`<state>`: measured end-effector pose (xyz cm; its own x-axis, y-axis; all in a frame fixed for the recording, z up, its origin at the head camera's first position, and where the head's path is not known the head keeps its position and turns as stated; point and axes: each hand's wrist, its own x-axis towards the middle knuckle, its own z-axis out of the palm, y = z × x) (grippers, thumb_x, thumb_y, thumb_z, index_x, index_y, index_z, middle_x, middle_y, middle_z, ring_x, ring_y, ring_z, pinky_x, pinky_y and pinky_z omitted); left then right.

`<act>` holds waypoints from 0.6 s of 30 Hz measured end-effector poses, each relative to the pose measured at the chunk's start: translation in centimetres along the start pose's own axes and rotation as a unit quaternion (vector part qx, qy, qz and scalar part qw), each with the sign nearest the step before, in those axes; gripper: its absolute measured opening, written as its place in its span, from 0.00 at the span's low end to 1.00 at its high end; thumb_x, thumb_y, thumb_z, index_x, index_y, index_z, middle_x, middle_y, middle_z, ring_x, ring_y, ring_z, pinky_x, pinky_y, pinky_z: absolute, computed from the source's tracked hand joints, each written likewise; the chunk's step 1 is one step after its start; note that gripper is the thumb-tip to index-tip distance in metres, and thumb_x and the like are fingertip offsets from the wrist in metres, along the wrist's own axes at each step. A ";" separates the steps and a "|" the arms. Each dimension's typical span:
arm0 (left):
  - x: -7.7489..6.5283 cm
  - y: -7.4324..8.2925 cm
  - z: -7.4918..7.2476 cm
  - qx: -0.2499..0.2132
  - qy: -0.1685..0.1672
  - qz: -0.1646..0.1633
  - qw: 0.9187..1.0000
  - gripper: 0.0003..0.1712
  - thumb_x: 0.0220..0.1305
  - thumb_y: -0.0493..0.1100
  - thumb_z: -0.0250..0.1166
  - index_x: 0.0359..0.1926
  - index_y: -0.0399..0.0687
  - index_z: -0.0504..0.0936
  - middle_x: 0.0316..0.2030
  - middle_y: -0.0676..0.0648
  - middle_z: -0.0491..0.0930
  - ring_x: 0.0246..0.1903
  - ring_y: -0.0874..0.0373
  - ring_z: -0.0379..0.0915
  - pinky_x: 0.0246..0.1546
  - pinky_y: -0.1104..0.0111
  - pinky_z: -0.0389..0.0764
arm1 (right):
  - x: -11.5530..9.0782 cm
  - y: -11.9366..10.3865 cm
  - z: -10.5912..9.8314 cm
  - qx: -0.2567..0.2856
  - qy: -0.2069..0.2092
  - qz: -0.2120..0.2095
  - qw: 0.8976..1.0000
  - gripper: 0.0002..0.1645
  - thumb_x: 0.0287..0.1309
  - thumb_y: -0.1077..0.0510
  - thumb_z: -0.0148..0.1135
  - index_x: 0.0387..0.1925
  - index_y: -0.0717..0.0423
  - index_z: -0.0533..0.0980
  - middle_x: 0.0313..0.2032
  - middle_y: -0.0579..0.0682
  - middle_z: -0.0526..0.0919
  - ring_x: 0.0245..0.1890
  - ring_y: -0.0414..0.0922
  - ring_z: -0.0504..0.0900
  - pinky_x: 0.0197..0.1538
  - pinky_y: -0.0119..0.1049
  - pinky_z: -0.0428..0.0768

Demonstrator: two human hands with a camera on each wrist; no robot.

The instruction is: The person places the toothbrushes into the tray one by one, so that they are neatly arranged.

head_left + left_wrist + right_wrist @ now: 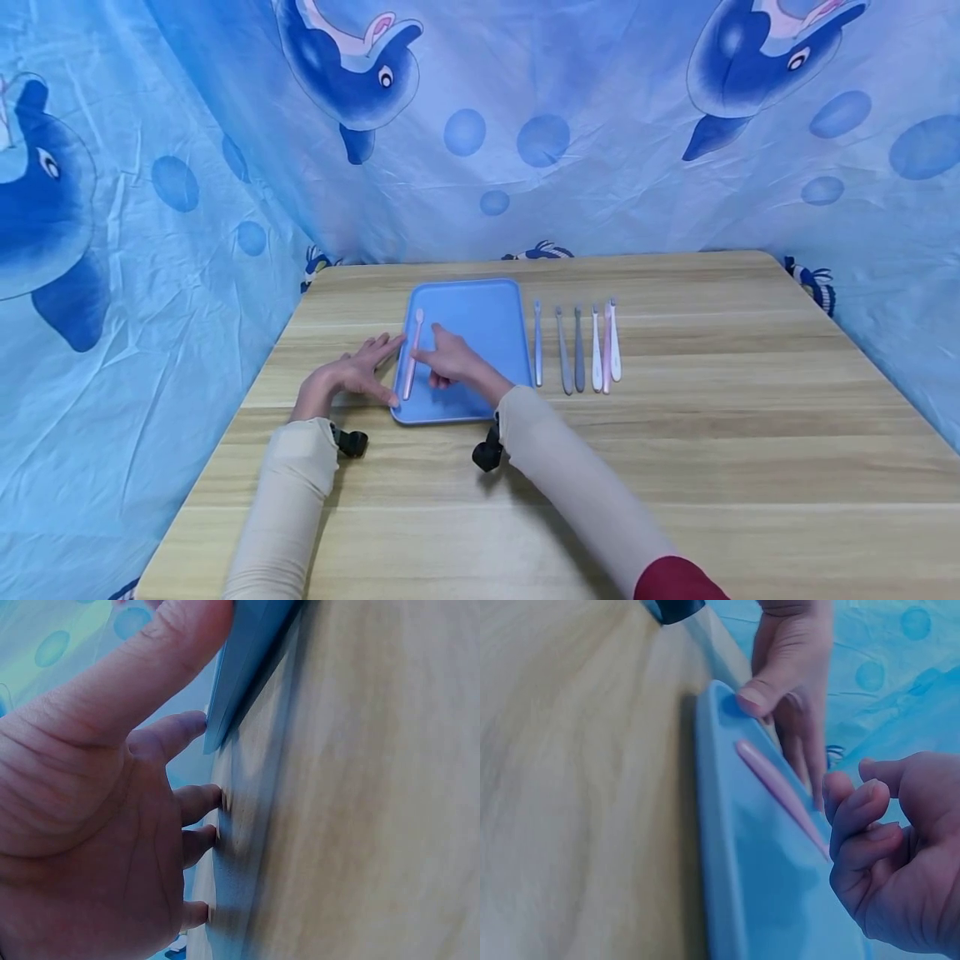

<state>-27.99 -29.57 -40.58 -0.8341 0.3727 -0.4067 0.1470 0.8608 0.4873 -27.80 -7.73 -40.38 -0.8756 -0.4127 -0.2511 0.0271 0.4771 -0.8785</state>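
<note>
We see a pink toothbrush point(413, 358) lying along the left side of a blue tray point(480, 304).
The left hand point(358, 371) has fingers spread, thumb and index at the tray's rim. We judge the toothbrush light, stiff and smooth, best pinched mid-handle. On the right hand point(452, 358), thumb and index stand apart, others curled, apparently empty. Its sleeve point(573, 475) hides a tray corner; bristles are too small to tell.
</note>
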 end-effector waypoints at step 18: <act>0.2 0.0 0.2 -0.003 0.006 -0.010 1.000 0.76 0.43 0.65 0.79 0.81 0.57 0.37 0.80 0.35 0.28 0.78 0.32 0.19 0.72 0.29 0.28 | -3.4 0.2 -5.4 -0.017 0.022 -0.056 0.998 0.47 0.73 0.41 0.53 0.81 0.47 0.42 0.15 0.49 0.80 0.10 0.40 0.72 0.23 0.44 0.78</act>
<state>-28.04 -29.45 -40.87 -0.8432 0.3511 -0.4072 0.1271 0.8660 0.4835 -27.42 -1.97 -37.53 -0.8924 -0.4308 -0.1342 -0.0872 0.4565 -0.8854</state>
